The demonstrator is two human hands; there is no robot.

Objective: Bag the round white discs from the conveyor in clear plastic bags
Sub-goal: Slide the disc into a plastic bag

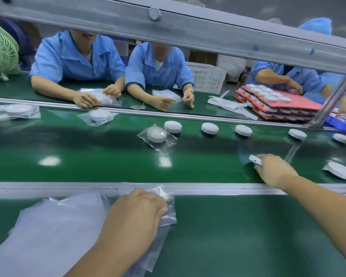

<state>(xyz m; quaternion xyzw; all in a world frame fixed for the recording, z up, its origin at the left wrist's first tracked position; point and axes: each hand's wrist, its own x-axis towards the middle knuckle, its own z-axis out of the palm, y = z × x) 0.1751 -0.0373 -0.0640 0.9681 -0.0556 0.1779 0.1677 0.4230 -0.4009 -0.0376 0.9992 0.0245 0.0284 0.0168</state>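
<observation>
Currently right hand (276,170) grips a tilted disc (255,159) out on the belt (108,156) — bag (169,216) sits well left, nearer me, pinched by left hand (136,212).

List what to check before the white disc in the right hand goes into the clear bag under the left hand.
1. Right hand grips the round white disc: ok, fingers are curled round it and the disc is tilted over the green conveyor belt.
2. Left hand holds the clear plastic bag: ok, the bag is bunched under the fingers on the near green ledge.
3. Bag mouth open: cannot tell, the film is crumpled.
4. Way from disc to bag: ok, only the grey metal rail lies between them.
5. Spare bags at hand: ok, a stack of clear bags lies left of the left hand.
</observation>
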